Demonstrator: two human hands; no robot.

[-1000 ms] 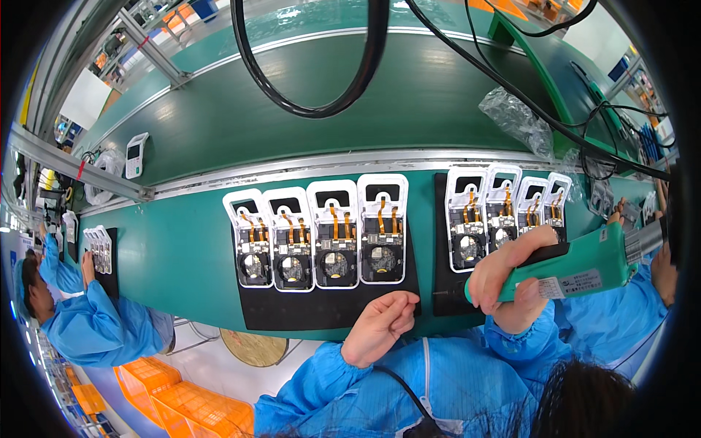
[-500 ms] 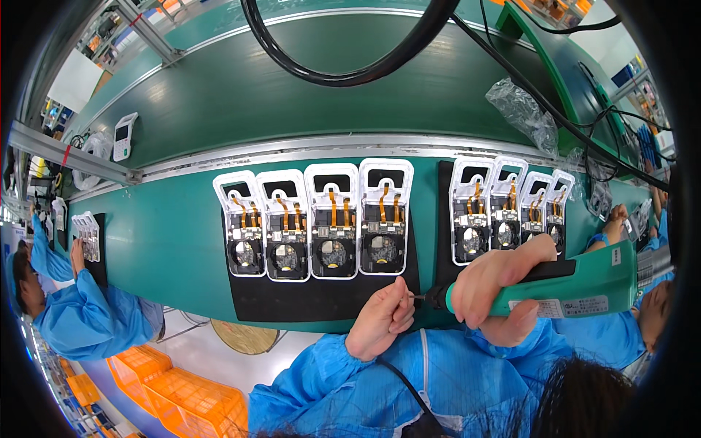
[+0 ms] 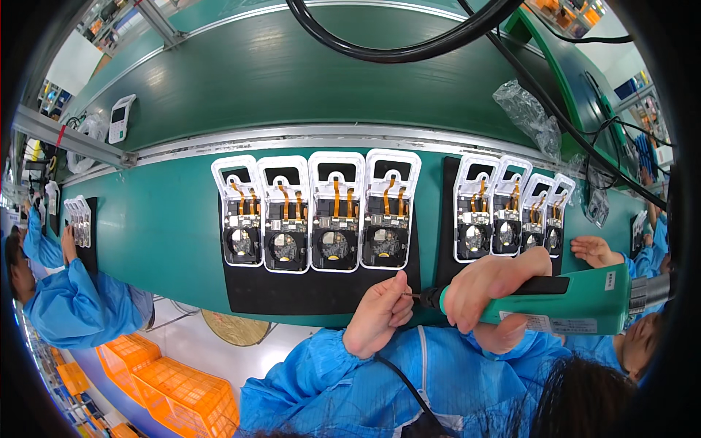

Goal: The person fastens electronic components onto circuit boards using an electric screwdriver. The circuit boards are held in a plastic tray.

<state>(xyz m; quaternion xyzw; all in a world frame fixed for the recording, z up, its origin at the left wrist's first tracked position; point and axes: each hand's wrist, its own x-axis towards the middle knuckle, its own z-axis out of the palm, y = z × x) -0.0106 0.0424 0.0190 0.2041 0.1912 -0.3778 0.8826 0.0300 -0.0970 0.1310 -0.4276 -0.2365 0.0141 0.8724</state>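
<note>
"Where is the green barrel-shaped power driver (image 3: 595, 290)?"
"In front of 4 white-framed circuit-board units (image 3: 505, 219). The right hand (image 3: 491, 293) wraps its body; the left hand (image 3: 380, 315) pinches at the slim metal bit (image 3: 415, 296), apparently steadying it."

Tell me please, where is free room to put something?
Free: the green table between the left mat and the middle mat; also the middle mat's front strip, bordered by four white devices and the left hand. Crowded: around the right mat, with more devices, right hand, green tool.
</note>
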